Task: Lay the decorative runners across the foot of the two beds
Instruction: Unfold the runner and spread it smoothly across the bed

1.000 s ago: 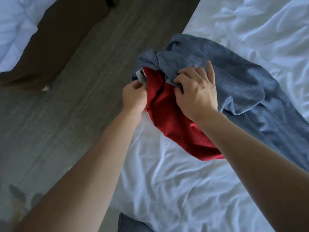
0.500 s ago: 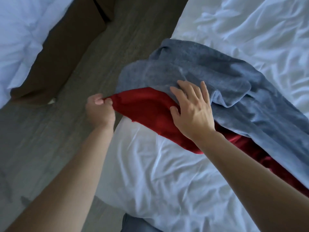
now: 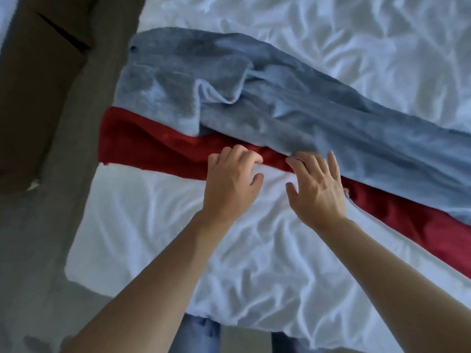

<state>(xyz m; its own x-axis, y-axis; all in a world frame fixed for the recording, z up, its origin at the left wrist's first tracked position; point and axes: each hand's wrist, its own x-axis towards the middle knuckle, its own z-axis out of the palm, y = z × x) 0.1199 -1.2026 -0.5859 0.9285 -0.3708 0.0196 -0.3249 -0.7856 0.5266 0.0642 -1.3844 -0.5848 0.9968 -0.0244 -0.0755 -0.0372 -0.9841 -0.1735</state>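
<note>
now stretched flat, red runner (image 3: 158,146) needs my spread left hand (image 3: 230,183) and right hand (image 3: 317,188) smoothing outward along the bed (image 3: 254,263).

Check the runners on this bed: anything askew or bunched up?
Yes. The grey runner is rumpled, with a fold flipped up near its left end, and lies partly over the red runner. Both run slanted across the white bedding, not square. The left hand and right hand press at the red edge.
</note>
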